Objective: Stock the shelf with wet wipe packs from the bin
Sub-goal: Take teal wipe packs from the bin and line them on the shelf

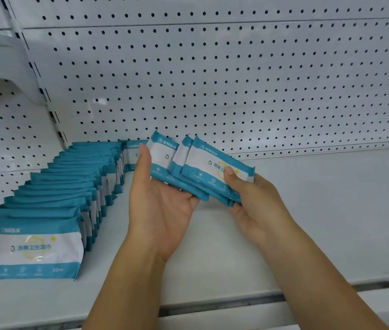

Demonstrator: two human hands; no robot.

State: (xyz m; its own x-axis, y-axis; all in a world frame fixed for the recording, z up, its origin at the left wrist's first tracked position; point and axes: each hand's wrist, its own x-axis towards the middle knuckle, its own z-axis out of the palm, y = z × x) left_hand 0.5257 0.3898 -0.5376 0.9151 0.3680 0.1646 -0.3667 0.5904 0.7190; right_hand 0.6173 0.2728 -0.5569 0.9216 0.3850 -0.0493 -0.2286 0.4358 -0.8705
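Packs (214, 167) look like matt plastic film — shelf (319, 210) and pegboard (212, 79) smooth painted metal.

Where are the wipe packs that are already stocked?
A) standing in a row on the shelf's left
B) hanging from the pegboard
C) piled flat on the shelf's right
A: the row of packs stands on edge along the left of the shelf; the left hand and right hand grip the loose packs beside it.

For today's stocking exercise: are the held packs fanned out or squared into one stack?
Fanned out: the packs overlap, offset sideways, gripped between the left hand and the right hand.
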